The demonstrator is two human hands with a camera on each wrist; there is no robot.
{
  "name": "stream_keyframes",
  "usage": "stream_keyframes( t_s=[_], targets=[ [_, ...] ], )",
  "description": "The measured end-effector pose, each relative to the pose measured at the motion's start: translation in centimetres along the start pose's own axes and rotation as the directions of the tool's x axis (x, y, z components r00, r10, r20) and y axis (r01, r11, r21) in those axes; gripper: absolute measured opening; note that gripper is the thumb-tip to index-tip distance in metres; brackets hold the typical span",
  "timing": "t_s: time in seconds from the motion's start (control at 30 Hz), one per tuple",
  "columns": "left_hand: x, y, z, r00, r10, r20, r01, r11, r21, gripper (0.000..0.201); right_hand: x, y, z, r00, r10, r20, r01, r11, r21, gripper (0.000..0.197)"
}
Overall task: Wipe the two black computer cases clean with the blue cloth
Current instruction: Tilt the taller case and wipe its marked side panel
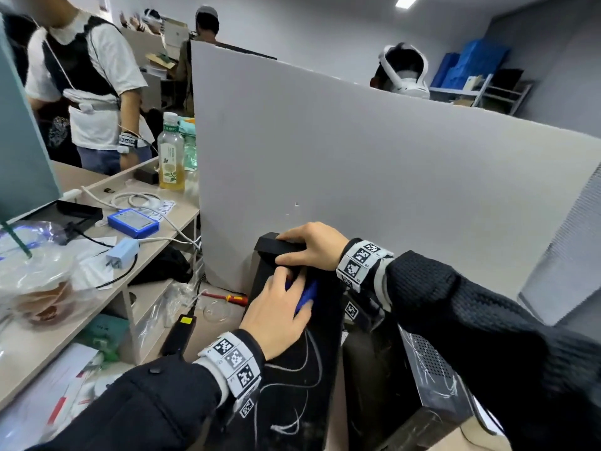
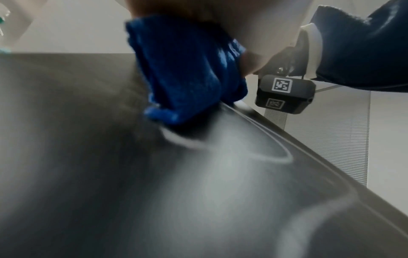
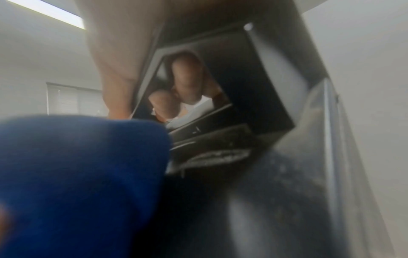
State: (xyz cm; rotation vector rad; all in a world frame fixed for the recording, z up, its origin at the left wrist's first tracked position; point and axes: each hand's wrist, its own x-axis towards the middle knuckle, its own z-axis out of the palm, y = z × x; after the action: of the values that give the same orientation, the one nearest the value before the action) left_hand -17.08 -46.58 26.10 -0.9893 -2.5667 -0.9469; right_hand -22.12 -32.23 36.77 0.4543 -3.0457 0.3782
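Observation:
Two black computer cases stand side by side on the floor by a grey partition. The left case [image 1: 292,385] has white curved smears on its upper panel [image 2: 154,174]. The right case [image 1: 406,369] sits beside it, with a mesh panel showing. My left hand [image 1: 283,304] holds the bunched blue cloth [image 1: 307,296] [image 2: 187,69] [image 3: 77,183] and presses it on the left case near its far end. My right hand [image 1: 309,247] grips that case's far top corner, fingers [image 3: 187,80] curled into a recess there.
A grey partition [image 1: 357,157] rises right behind the cases. At left a desk [image 1: 182,209] carries a bottle [image 1: 170,157], a blue box [image 1: 133,222] and cables. A red screwdriver [image 1: 224,297] and a black power brick [image 1: 179,333] lie on the floor. People stand beyond.

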Motion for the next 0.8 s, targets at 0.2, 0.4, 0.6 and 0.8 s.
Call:
stream_keyframes(
  t_s=[0.2,0.4,0.6,0.8],
  targets=[
    [2.4,-0.4,1.8,0.985,0.168,0.031,-0.17,0.972,0.161,0.048,1.5,2.9,-0.2,0.996,0.079,0.034,-0.081,0.994,0.077,0.035],
    [3.5,-0.7,2.3,0.91,0.404,0.092,-0.414,0.878,0.238,0.051,-0.1,4.8,-0.7,0.998,0.016,0.066,-0.028,0.983,0.18,0.032],
    [5.5,0.1,3.5,0.987,0.159,0.017,-0.158,0.947,0.279,0.049,-0.2,5.0,-0.8,0.994,0.104,0.029,-0.107,0.981,0.164,0.027],
    [3.4,2.7,5.0,0.847,0.491,0.203,-0.531,0.767,0.361,0.069,-0.2,4.8,-0.7,0.985,0.169,-0.015,-0.16,0.954,0.252,0.022]
  ],
)
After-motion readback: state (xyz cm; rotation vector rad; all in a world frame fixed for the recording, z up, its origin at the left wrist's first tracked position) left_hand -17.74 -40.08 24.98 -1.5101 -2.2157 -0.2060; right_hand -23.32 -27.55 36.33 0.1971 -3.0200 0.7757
